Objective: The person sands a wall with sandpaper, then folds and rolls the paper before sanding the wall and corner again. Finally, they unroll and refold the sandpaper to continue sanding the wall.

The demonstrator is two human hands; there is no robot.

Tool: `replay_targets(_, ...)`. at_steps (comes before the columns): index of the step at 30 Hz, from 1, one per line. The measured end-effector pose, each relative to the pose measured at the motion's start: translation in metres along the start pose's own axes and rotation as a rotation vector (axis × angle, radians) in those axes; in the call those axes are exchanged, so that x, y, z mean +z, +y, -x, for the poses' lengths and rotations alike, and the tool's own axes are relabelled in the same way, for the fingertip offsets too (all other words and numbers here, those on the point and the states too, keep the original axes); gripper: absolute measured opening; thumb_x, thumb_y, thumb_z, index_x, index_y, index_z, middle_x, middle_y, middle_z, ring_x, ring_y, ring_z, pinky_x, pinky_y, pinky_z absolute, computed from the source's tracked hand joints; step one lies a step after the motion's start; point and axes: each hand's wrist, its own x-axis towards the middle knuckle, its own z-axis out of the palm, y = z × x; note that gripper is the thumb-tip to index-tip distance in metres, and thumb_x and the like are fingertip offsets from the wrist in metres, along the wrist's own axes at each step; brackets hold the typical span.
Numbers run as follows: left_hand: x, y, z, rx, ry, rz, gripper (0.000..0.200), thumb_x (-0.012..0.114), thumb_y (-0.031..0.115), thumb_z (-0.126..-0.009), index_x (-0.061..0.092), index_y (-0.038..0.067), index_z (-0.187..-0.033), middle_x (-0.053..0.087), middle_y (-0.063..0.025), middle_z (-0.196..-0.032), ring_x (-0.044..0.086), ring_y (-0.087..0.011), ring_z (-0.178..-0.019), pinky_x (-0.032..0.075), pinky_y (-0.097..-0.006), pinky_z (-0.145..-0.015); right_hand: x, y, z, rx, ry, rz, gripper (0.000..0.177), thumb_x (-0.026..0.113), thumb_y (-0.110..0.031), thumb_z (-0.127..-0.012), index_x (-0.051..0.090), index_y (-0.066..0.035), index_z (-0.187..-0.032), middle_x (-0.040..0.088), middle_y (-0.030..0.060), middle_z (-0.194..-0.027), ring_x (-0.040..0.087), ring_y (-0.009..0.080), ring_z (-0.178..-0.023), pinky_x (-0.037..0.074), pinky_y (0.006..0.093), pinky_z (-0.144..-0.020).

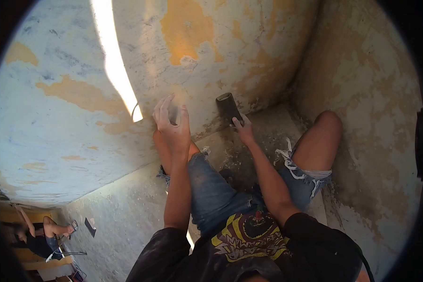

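Observation:
My left hand [172, 121] is raised in front of the peeling wall [141, 51], its fingers spread and slightly curled, with nothing in them. Pale dust seems to coat the fingers. To its right, my right hand [243, 130] grips the lower end of a dark oblong block [228, 106]. The block's upper end has a lighter face and points up toward the wall. Both forearms reach out over my bent legs in torn denim shorts [211, 188].
A second wall [362, 94] meets the first at a corner on the right. Bare concrete floor [113, 211] stretches left, with a small dark flat piece [90, 227] on it. Far lower left, another person [42, 235] sits with an arm raised. A bright light strip [113, 61] crosses the wall.

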Motion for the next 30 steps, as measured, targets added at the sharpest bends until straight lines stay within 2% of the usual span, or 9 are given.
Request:
replay_targets(3, -0.019, 0.012, -0.023, 0.267, 0.239, -0.239, 0.051, 0.068, 0.003, -0.085, 0.056, 0.002, -0.134, 0.054, -0.0184, -0.135, 0.048, -0.0325, -0.130, 0.037, -0.0426, -0.111, 0.011, -0.027, -0.006, -0.096, -0.014, -0.008, 0.045, 0.069, -0.029, -0.096, 0.057, 0.001, -0.127, 0.067, 0.0027, -0.087, 0.064, 0.0093, -0.074, 0.052, 0.0254, -0.065)
replay_targets(5, -0.018, 0.005, -0.036, 0.323, 0.229, -0.159, 0.058, 0.070, 0.005, -0.083, 0.052, 0.003, -0.138, 0.049, -0.0201, -0.140, 0.043, -0.0345, -0.134, 0.033, -0.0458, -0.113, 0.007, -0.019, 0.003, -0.103, -0.037, -0.049, 0.046, 0.069, -0.029, -0.096, 0.057, 0.002, -0.128, 0.066, 0.0021, -0.086, 0.063, 0.0089, -0.073, 0.052, 0.0255, -0.066)
replay_targets(7, -0.012, 0.007, -0.048, 0.398, 0.246, -0.077, 0.066, 0.072, 0.007, -0.080, 0.048, 0.004, -0.142, 0.045, -0.0218, -0.145, 0.038, -0.0366, -0.138, 0.030, -0.0490, -0.114, -0.007, 0.005, 0.007, 0.031, 0.108, 0.010, 0.046, 0.070, -0.029, -0.096, 0.057, 0.002, -0.128, 0.064, 0.0005, -0.083, 0.060, 0.0082, -0.071, 0.052, 0.0249, -0.064)
replay_targets(10, 0.005, -0.002, -0.045, 0.420, 0.218, -0.249, 0.093, 0.079, 0.022, -0.075, 0.030, 0.016, -0.154, 0.019, -0.0219, -0.161, 0.009, -0.0457, -0.150, 0.012, -0.0666, -0.116, 0.003, -0.007, -0.004, -0.045, 0.062, -0.051, 0.047, 0.070, -0.030, -0.096, 0.057, 0.001, -0.128, 0.061, -0.0007, -0.080, 0.057, 0.0078, -0.068, 0.052, 0.0249, -0.062)
replay_targets(13, 0.017, -0.014, -0.025, 0.411, 0.168, -0.318, 0.097, 0.079, 0.024, -0.075, 0.026, 0.020, -0.156, 0.016, -0.0227, -0.161, 0.005, -0.0466, -0.151, 0.011, -0.0680, -0.115, 0.021, -0.038, -0.001, -0.047, 0.049, -0.151, 0.045, 0.070, -0.030, -0.095, 0.059, 0.001, -0.126, 0.059, -0.0016, -0.078, 0.054, 0.0062, -0.066, 0.049, 0.0242, -0.059)
replay_targets(16, 0.013, -0.012, -0.021, 0.351, 0.153, -0.374, 0.099, 0.080, 0.026, -0.073, 0.026, 0.021, -0.156, 0.013, -0.0228, -0.162, 0.004, -0.0484, -0.150, 0.009, -0.0709, -0.114, -0.027, 0.042, -0.009, -0.115, 0.125, 0.161, 0.044, 0.071, -0.030, -0.095, 0.060, 0.001, -0.124, 0.060, -0.0017, -0.079, 0.054, 0.0047, -0.069, 0.045, 0.0223, -0.059)
replay_targets(22, 0.015, -0.029, -0.016, 0.246, 0.160, -0.435, 0.109, 0.086, 0.036, -0.068, 0.024, 0.026, -0.157, 0.008, -0.0228, -0.163, 0.002, -0.0509, -0.150, 0.003, -0.0761, -0.111, 0.009, -0.026, -0.010, -0.144, 0.052, -0.012, 0.044, 0.072, -0.031, -0.094, 0.061, 0.002, -0.122, 0.049, -0.0057, -0.071, 0.045, 0.0035, -0.068, 0.042, 0.0231, -0.062)
replay_targets(25, 0.017, -0.029, -0.016, 0.281, 0.166, -0.433, 0.113, 0.089, 0.041, -0.066, 0.024, 0.026, -0.158, 0.005, -0.0233, -0.164, 0.000, -0.0511, -0.150, 0.000, -0.0763, -0.111, -0.020, 0.024, 0.000, -0.014, 0.150, 0.085, 0.046, 0.072, -0.032, -0.094, 0.061, 0.002, -0.123, 0.041, -0.0067, -0.071, 0.040, 0.0041, -0.067, 0.043, 0.0241, -0.063)
replay_targets(30, 0.012, -0.029, -0.016, 0.236, 0.103, -0.487, 0.112, 0.088, 0.042, -0.068, 0.024, 0.025, -0.158, 0.002, -0.0232, -0.164, -0.002, -0.0514, -0.150, -0.002, -0.0761, -0.111, 0.001, -0.011, -0.018, -0.095, 0.069, 0.080, 0.047, 0.071, -0.032, -0.095, 0.060, 0.002, -0.125, 0.056, -0.0034, -0.079, 0.052, 0.0049, -0.072, 0.045, 0.0228, -0.064)
